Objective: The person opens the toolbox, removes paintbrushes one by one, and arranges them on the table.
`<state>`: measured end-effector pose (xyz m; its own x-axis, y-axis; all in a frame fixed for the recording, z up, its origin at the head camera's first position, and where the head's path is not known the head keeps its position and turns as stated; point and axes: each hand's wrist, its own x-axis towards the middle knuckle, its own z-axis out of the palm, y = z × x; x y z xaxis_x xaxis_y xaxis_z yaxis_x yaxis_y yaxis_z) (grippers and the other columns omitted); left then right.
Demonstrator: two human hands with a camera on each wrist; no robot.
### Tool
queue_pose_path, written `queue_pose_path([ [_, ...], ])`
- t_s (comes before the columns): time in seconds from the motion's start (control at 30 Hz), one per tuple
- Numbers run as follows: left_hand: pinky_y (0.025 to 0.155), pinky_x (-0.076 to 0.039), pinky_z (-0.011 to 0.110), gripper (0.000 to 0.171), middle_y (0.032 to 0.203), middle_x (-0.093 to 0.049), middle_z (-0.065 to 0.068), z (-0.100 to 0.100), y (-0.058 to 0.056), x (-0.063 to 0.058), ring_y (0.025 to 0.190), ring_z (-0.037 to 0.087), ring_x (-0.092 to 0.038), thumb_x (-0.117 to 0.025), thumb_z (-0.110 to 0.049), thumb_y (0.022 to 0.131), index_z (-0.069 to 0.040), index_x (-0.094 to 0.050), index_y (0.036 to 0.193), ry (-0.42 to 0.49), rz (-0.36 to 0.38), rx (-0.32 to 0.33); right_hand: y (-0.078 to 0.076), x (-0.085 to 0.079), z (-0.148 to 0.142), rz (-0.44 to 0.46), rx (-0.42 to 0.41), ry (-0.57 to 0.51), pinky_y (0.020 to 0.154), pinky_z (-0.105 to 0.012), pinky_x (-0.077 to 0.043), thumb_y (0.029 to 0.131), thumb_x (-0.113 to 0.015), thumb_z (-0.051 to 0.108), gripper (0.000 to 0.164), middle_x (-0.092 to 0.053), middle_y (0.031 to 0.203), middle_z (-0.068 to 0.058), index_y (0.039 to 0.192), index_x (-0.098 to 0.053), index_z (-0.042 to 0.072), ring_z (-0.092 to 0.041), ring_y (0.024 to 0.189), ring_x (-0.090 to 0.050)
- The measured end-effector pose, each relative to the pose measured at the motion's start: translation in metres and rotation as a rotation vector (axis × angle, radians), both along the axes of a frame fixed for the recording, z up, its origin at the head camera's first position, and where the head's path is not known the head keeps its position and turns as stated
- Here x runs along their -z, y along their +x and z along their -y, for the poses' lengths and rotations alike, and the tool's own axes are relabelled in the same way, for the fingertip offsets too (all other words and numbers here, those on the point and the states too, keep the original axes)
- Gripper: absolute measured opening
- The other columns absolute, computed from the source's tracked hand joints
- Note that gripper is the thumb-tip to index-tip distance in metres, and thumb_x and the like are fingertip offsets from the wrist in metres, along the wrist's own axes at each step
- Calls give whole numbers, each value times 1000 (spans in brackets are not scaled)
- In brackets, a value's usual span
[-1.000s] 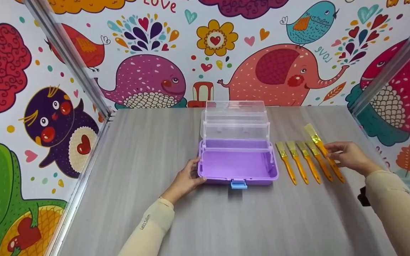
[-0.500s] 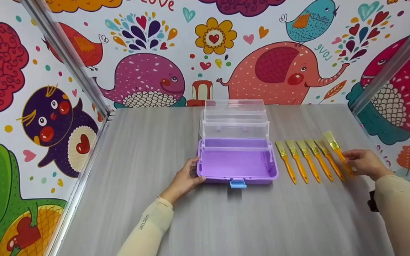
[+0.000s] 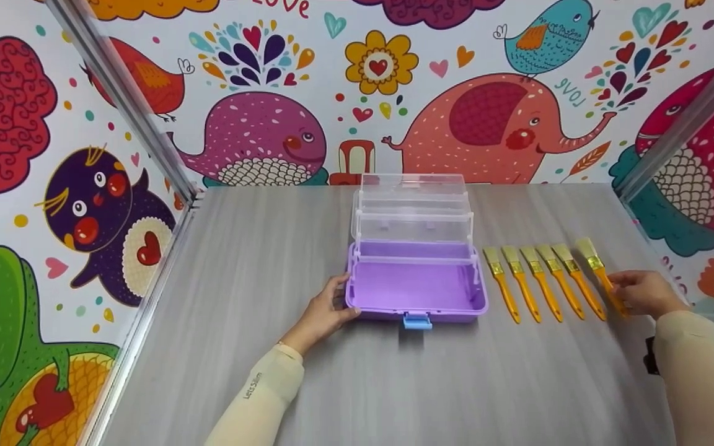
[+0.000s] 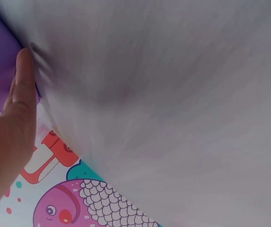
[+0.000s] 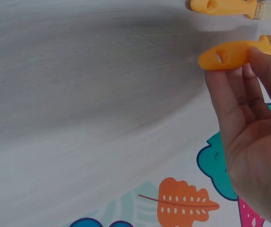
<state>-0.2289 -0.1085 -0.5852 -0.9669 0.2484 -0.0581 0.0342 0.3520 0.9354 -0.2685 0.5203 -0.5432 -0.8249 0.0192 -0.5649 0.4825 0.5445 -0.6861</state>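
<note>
A purple plastic case (image 3: 419, 311) with a blue latch (image 3: 418, 322) stands open at mid-table, its clear lid and trays (image 3: 416, 226) raised behind. My left hand (image 3: 323, 314) rests at the case's front left corner, fingers along the side wall and thumb by the front rim. The left wrist view has that hand (image 4: 14, 120) laid fairly straight against the purple wall. With thumb and fingertips my right hand (image 3: 649, 292) pinches the orange handle of a flat paintbrush (image 3: 591, 255). This handle (image 5: 228, 54) shows its hanging hole in the right wrist view.
Several similar paintbrushes (image 3: 547, 295) lie in a slanted row between the case and the held one, bristles toward the back wall. Patterned panels (image 3: 258, 139) and metal posts (image 3: 134, 111) border the grey wood-look table (image 3: 258, 248) at back and sides.
My right hand has moved right and toward me with its paintbrush, from over the row's end brush to a spot right of it. My left hand stays at the case.
</note>
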Motion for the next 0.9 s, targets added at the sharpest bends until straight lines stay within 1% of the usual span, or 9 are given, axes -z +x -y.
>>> queue_pose_path([
  [0.3,98,-49,46,74,135,-54,29,0,0,1,125,41,-53,-77,-9,85,-7,-40,148,26,3,7,-1,3,0,9,2,33,80,-31,-54,100,-60,13,55,-45,132,-25,145,-38,-9,-35,107,-45],
  [0.5,95,-52,43,73,135,-54,28,-1,-1,0,123,40,-55,-76,-9,86,-7,-39,149,32,10,9,-5,5,0,11,-2,57,81,-33,-55,98,-60,10,54,-48,126,-24,143,-40,-11,-36,103,-47],
  [0.67,98,-50,44,73,136,-53,29,-1,-1,1,125,40,-53,-76,-8,86,-6,-39,148,38,6,13,-7,6,1,22,-3,64,79,-31,-54,97,-62,10,57,-46,129,-25,144,-38,-11,-36,104,-46],
  [0.9,100,-47,46,74,137,-53,28,1,-1,3,127,39,-52,-77,-12,86,-9,-39,149,3,0,8,-8,7,1,23,-22,88,78,-30,-52,96,-61,10,56,-43,132,-29,143,-40,-11,-37,106,-45],
])
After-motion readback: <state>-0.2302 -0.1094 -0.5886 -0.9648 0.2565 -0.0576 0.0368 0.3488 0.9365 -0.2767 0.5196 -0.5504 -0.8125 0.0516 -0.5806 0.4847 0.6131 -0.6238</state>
